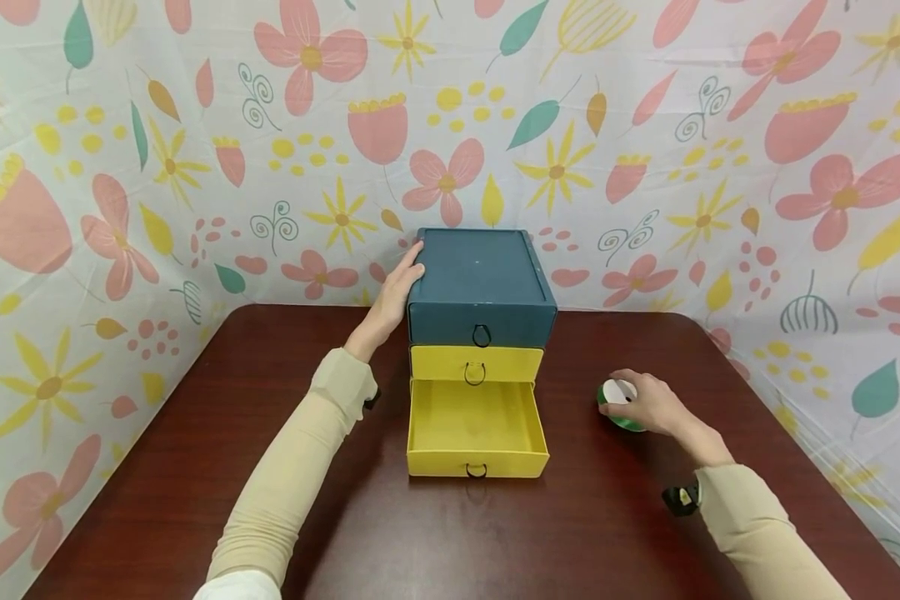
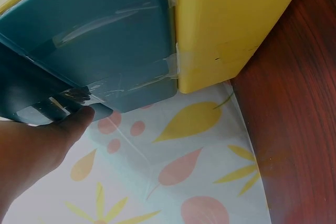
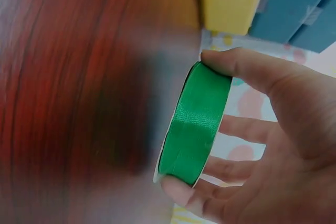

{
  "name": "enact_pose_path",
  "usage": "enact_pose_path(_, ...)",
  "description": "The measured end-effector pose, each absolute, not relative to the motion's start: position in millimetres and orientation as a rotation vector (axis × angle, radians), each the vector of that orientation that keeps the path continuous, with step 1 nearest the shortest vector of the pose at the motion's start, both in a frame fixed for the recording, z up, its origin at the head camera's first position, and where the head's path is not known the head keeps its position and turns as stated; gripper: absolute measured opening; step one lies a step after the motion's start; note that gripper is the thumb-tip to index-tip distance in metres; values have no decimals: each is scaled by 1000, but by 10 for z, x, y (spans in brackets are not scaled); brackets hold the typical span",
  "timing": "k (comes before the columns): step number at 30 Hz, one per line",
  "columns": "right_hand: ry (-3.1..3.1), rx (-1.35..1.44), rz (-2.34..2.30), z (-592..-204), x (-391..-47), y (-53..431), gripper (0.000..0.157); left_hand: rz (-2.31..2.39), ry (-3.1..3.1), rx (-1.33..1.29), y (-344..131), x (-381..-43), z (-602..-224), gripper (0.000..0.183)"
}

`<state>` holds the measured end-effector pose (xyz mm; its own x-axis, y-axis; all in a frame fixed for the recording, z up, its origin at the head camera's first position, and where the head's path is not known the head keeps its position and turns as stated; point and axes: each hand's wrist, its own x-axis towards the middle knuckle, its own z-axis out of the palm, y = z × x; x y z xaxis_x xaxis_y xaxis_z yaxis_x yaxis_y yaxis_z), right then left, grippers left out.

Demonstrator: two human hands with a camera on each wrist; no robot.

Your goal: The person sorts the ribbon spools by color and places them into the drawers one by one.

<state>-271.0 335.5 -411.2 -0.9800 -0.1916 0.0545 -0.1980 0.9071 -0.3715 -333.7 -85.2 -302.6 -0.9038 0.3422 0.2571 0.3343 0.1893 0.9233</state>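
A small drawer cabinet [image 1: 483, 267] with a blue top section and yellow drawers stands at the middle of the table. Its lowest yellow drawer [image 1: 477, 421] is pulled out, and bare yellow floor shows inside. My left hand [image 1: 396, 293] rests against the upper left side of the blue section; the left wrist view shows the thumb on its edge. To the right of the cabinet, my right hand [image 1: 651, 403] grips a spool of green ribbon [image 3: 195, 121] by its rim, thumb on one side and fingers on the other. White end discs flank the shiny ribbon.
The dark red-brown wooden table [image 1: 307, 533] carries the cabinet. A white cloth [image 1: 450, 108] printed with flowers and leaves hangs behind and along both sides. The middle yellow drawer [image 1: 477, 364], with a black ring pull, is closed above the pulled-out one.
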Motion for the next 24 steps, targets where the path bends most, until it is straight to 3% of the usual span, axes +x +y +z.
enact_pose_path(11, -2989, 443, 711, -3849, -2520, 3004, 65, 1918, 2428, 710, -862, -3551, -3284, 56)
enact_pose_path(24, -2914, 656, 807, -3480, -2274, 2550, 62, 1901, 2395, 713, -862, -3439, -3122, 56)
